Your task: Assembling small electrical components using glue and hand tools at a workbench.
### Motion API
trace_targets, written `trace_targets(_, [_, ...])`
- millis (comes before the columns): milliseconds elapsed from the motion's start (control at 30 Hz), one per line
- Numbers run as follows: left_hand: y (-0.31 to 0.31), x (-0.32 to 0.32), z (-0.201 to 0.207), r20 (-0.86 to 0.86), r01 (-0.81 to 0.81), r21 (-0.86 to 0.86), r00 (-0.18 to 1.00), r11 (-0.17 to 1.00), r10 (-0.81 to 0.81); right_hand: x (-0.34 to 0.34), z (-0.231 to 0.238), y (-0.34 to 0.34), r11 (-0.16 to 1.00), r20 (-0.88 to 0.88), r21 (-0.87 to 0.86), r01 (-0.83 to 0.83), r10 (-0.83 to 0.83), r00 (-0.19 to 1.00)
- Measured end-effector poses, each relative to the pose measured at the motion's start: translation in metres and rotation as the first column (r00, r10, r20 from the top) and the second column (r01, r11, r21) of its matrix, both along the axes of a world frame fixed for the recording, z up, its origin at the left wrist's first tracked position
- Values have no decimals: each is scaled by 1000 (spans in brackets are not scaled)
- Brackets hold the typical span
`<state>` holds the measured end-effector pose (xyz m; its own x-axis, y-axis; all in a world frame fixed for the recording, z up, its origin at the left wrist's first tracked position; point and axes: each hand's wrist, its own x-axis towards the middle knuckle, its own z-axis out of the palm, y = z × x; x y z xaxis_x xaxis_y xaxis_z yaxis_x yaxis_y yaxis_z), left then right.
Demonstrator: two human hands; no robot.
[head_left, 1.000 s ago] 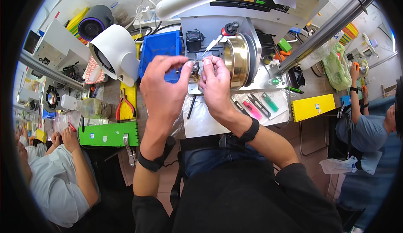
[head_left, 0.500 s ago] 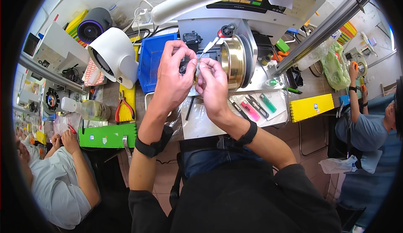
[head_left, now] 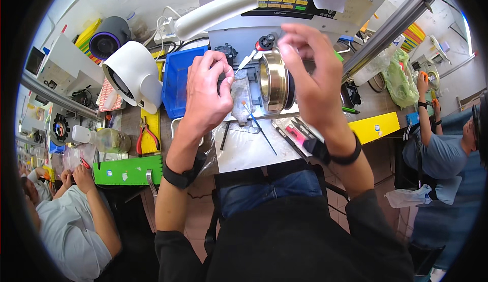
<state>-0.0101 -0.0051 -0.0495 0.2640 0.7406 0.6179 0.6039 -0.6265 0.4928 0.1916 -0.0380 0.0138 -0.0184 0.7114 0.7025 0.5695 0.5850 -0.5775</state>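
My left hand [head_left: 209, 91] is raised over the bench left of a polished brass-coloured drum [head_left: 273, 81]. Thumb and fingers are pinched together; whatever is between them is too small to make out. A white pointed piece [head_left: 247, 59] reaches down close to those fingertips from a black and red round part [head_left: 266, 42]. My right hand [head_left: 316, 73], smeared by motion, hovers over the drum's right side with thumb and fingers apart and nothing visible in it. Between and below the hands, a thin blue-handled stick [head_left: 261, 129] with an orange tip lies slanting across a white sheet [head_left: 236, 157].
A blue bin [head_left: 175, 86] and white fan-like device [head_left: 133, 73] stand left. A white lamp [head_left: 218, 13] hangs above. Pliers [head_left: 147, 135] lie left, a pink snipper [head_left: 296, 131] right. A metal post [head_left: 389, 28] slants at right. Co-workers sit on both sides.
My right hand has parted from the left and swung up and right over the drum, its fingers opening. The blue-handled stick now shows on the bench. My left hand stays pinched, nearly in place.
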Motion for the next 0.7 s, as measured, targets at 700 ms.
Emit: trace_targets(700, [-77, 13, -15, 82, -4, -26, 997, 1000, 6, 15, -23, 36, 993, 257, 103, 51, -76, 963])
